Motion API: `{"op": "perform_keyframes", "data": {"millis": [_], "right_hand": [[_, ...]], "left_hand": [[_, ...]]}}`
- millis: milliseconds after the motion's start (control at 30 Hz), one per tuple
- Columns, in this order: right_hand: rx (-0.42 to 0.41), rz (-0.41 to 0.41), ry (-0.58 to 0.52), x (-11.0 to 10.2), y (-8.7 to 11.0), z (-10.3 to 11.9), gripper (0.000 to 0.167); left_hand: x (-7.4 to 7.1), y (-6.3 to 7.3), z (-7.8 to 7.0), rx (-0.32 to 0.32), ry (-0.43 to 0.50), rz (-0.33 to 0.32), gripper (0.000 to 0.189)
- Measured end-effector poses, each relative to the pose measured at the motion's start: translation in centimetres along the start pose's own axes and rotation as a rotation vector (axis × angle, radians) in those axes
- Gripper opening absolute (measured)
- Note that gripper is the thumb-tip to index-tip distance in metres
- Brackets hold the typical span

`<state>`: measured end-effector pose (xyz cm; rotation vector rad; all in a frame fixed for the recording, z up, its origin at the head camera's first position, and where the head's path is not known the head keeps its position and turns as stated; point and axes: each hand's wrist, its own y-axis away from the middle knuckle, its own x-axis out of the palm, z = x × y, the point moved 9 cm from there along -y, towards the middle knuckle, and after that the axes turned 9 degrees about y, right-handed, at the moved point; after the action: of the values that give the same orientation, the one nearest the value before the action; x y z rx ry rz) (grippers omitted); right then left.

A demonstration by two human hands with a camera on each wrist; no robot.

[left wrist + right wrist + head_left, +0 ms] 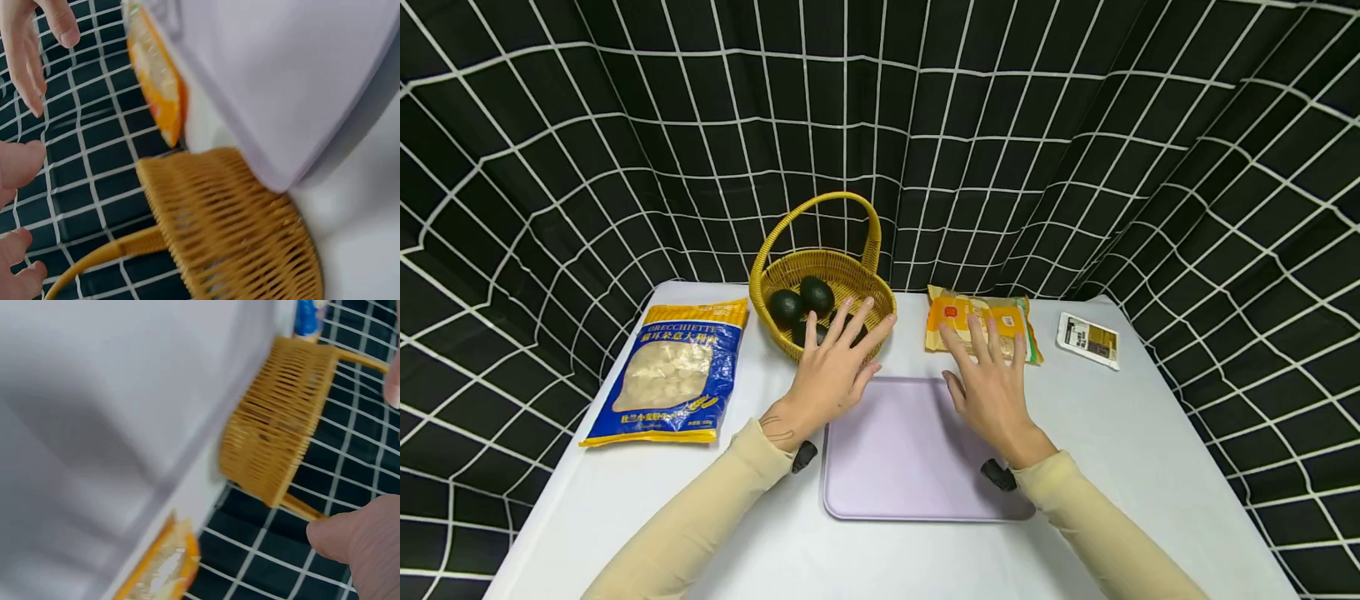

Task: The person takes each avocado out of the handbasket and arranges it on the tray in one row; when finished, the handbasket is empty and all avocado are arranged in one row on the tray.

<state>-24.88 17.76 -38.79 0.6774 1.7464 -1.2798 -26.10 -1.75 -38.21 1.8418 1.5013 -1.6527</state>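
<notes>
In the head view my left hand [831, 375] hovers with fingers spread, its fingertips overlapping the near side of a yellow wicker basket [760, 292]. Dark green avocados [817, 295] lie inside the basket, some partly hidden behind the fingers. My right hand [992, 396] is held with fingers extended over the far right part of a pale purple tray [910, 475]. Its fingertips overlap an orange food packet [955, 310] in that view. Neither hand holds anything. Both wrist views show the basket [231, 225] standing beyond the tray's edge.
A blue and yellow bag of orecchiette pasta [673, 375] lies at the left of the white table [760, 550]. Towards the back right rests a small white packet with a dark label [1088, 340]. Black curtains with a white grid [1000, 167] surround the table.
</notes>
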Motion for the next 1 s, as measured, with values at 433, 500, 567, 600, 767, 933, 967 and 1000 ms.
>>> {"op": "perform_keyframes", "data": {"millis": [433, 500, 567, 600, 767, 933, 967, 1000], "right_hand": [[0.044, -0.108, -0.189, -3.2, -3.7, 1.4, 0.054], [0.038, -0.099, -0.208, -3.2, -4.2, 1.8, 0.051], [0.031, -0.090, -0.226, -3.2, -4.6, 2.3, 0.049], [0.028, -0.083, -0.232, -3.1, -4.8, 2.5, 0.048], [0.012, -0.035, -0.264, -2.8, -6.0, 3.5, 0.042], [-0.005, 0.017, -0.300, -2.1, -7.3, 4.5, 0.038], [-0.011, 0.031, -0.307, -1.9, -7.6, 4.7, 0.037], [-0.017, 0.039, -0.314, -1.8, -7.8, 4.9, 0.036]], "left_hand": [[-9.3, 1.1, 4.0, -0.083, 0.143, -0.469, 0.045], [-10.8, 1.4, 5.1, -0.122, 0.169, -0.551, 0.040], [-12.0, 1.5, 6.3, -0.146, 0.193, -0.619, 0.036], [-12.6, 1.6, 6.9, -0.159, 0.206, -0.648, 0.035], [-14.1, 1.5, 10.1, -0.228, 0.299, -0.725, 0.031], [-13.5, 1.1, 12.7, -0.298, 0.410, -0.674, 0.031], [-13.2, 1.0, 13.0, -0.304, 0.438, -0.657, 0.031], [-13.0, 0.8, 13.3, -0.308, 0.466, -0.637, 0.031]]}}
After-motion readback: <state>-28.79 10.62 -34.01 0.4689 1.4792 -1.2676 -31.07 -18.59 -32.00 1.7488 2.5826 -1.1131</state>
